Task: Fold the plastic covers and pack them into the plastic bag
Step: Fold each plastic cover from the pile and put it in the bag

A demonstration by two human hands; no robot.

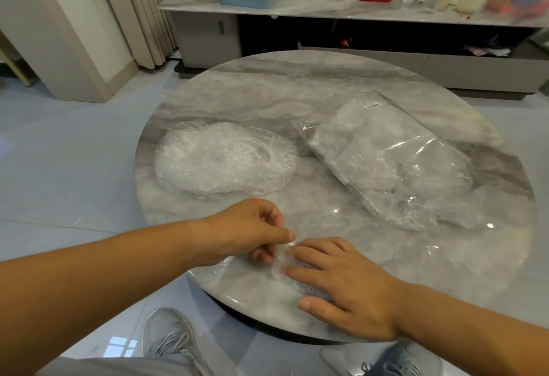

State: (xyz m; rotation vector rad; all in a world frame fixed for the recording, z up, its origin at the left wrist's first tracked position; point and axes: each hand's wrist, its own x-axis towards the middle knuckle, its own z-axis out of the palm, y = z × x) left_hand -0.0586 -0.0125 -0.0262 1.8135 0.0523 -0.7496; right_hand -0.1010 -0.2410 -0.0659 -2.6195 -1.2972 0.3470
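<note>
Folding in hand. Left hand (252, 230) pinches the cover (279, 270) edge at the table's (297, 84) near rim. Right hand (347, 283), fingers straight, presses it flat. Next: crease the fold firmly, then carry to the bag (395, 162).

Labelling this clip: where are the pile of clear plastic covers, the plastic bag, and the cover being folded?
Loose pile of crinkled clear plastic covers (225, 162): head view, pile's middle.
Clear rectangular plastic bag (386, 150): head view, top face.
Clear cover being folded (279, 266): head view, bunched edge.
</note>
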